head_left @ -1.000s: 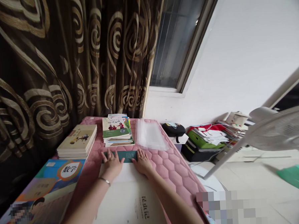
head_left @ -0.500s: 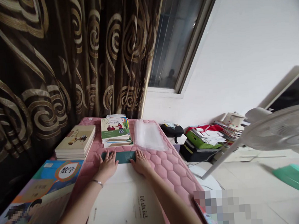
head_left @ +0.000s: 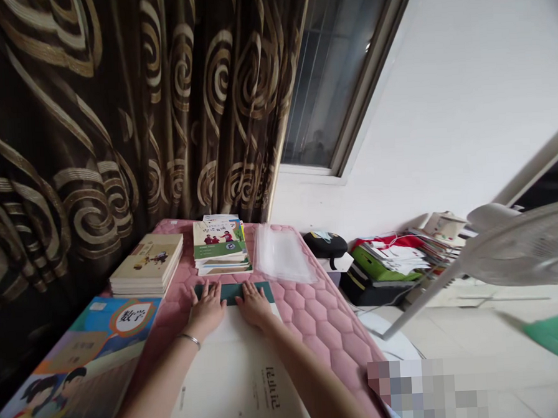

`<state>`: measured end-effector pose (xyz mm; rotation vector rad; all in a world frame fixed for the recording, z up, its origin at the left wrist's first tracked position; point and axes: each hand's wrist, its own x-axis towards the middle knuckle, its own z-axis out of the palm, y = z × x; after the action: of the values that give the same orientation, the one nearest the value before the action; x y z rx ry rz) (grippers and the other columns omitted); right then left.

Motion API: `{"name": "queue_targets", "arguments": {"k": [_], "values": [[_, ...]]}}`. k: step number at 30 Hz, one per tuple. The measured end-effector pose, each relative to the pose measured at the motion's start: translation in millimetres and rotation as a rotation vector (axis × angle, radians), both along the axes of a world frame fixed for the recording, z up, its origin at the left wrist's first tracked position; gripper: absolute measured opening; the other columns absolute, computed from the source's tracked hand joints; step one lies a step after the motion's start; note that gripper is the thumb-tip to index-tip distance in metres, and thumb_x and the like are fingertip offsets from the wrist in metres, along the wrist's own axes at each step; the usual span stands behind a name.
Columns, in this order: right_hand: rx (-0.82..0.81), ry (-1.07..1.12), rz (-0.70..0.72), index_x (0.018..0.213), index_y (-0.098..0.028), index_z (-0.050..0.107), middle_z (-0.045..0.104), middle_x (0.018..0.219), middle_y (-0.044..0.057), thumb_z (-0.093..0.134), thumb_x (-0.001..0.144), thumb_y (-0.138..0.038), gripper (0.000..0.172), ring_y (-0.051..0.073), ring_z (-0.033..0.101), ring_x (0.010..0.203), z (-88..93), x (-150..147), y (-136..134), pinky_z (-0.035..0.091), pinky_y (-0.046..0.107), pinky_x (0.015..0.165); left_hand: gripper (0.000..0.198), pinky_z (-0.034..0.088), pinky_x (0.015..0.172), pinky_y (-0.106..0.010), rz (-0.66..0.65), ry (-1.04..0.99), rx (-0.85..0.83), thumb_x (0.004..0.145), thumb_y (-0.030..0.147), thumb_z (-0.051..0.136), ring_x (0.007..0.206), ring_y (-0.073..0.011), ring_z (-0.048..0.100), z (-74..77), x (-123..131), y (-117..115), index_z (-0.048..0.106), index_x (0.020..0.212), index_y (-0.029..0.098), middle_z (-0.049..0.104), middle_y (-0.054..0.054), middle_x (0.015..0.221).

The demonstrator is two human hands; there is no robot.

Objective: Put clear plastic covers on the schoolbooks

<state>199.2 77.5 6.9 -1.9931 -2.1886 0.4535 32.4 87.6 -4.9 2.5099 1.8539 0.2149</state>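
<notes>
A book (head_left: 227, 380) lies opened in front of me, with a white page that bears dark Chinese print. Along its far edge runs a dark green cover flap (head_left: 230, 292). My left hand (head_left: 206, 309) presses flat on the left part of this flap, fingers spread; a silver bracelet (head_left: 190, 340) circles that wrist. On the right part of the flap rests my right hand (head_left: 256, 305), also flat with its fingers stretched out. Only a narrow strip of green shows between the two hands. My forearms cover both sides of the page.
Left of the book lie a blue maths textbook (head_left: 99, 343) and a stack of beige books (head_left: 146, 263). Beyond are a pile of booklets (head_left: 220, 246) and clear plastic covers (head_left: 281, 252) on the pink quilted surface (head_left: 312, 313). A white fan (head_left: 519, 246) stands at the right.
My right hand has slid left along the green flap, closer to my left hand, uncovering the flap's right end. The whole view has shifted slightly.
</notes>
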Motion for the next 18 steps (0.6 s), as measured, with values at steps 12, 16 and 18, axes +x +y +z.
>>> {"name": "queue_targets", "arguments": {"k": [12, 16, 18], "values": [[-0.039, -0.053, -0.071, 0.15, 0.0, 0.022, 0.017, 0.159, 0.016, 0.024, 0.099, -0.041, 0.066, 0.025, 0.013, 0.148, 6.2, 47, -6, 0.009, 0.044, 0.119, 0.065, 0.003, 0.11, -0.072, 0.116, 0.018, -0.099, 0.093, 0.042, 0.029, 0.148, -0.0364, 0.012, 9.5, -20, -3, 0.028, 0.15, 0.012, 0.027, -0.016, 0.157], [-0.042, -0.053, -0.078, 0.15, 0.0, 0.023, 0.018, 0.159, 0.017, 0.025, 0.099, -0.041, 0.066, 0.026, 0.013, 0.148, 10.5, 45, -7, 0.01, 0.046, 0.119, 0.068, -0.001, 0.11, -0.071, 0.181, 0.075, -0.092, 0.092, 0.043, 0.03, 0.148, -0.0373, 0.011, 14.1, -39, -6, 0.029, 0.15, 0.009, 0.027, -0.016, 0.157], [-0.049, -0.055, -0.084, 0.151, 0.0, 0.022, 0.017, 0.159, 0.017, 0.026, 0.099, -0.04, 0.065, 0.026, 0.013, 0.148, 12.6, 44, -8, 0.01, 0.046, 0.119, 0.067, -0.007, 0.11, -0.071, 0.224, 0.114, -0.048, 0.091, 0.04, 0.034, 0.147, -0.0388, 0.012, 17.2, -36, -7, 0.032, 0.149, 0.006, 0.03, -0.02, 0.155]]}}
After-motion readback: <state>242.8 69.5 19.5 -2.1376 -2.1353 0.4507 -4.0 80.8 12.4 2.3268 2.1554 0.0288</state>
